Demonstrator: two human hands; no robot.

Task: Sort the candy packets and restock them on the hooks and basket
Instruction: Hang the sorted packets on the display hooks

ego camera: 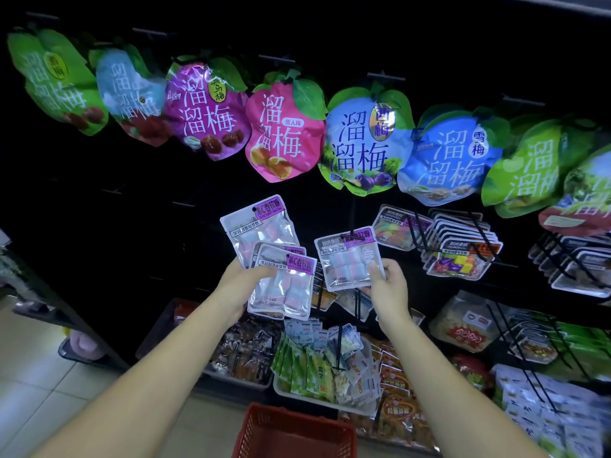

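My left hand (244,276) grips three fanned purple-label packets (281,285) | my right hand (386,285) pinches a fourth packet (345,259) by its corner, top at a black hook (355,236) | red basket (294,434) below

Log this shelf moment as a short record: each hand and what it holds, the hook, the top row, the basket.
left hand: left hand grips a fan of packets, at least three, purple labels
right hand: right hand pinches a single packet of the same kind by its lower right corner
hook: black hook crosses the single packet's top edge; threaded or not, cannot tell
top row: plum bags hang side by side
basket: red basket on the floor below the hands
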